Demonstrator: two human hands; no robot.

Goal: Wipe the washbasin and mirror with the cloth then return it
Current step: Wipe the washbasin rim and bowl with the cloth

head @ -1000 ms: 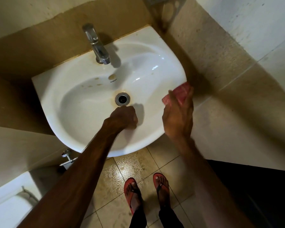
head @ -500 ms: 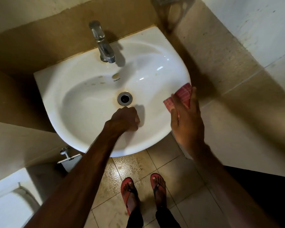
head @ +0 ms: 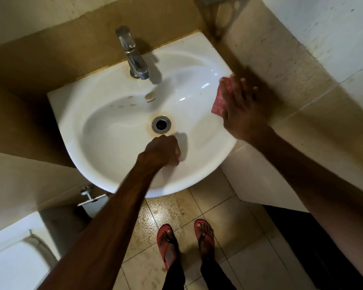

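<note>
Your right hand [head: 242,109] presses the red cloth [head: 221,97], fingers straight, on the right rim of the washbasin [head: 105,130]. Your left hand [head: 162,150] rests fisted and empty in its bowl. The small logo [head: 151,100] below the tap [head: 134,57] is unreadable.

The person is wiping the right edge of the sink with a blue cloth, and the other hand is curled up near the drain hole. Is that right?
Not quite. The cloth is red, not blue, as the head view shows. The rest holds: the right hand presses it on the right edge of the sink, and the left hand is curled up near the drain hole.
</note>
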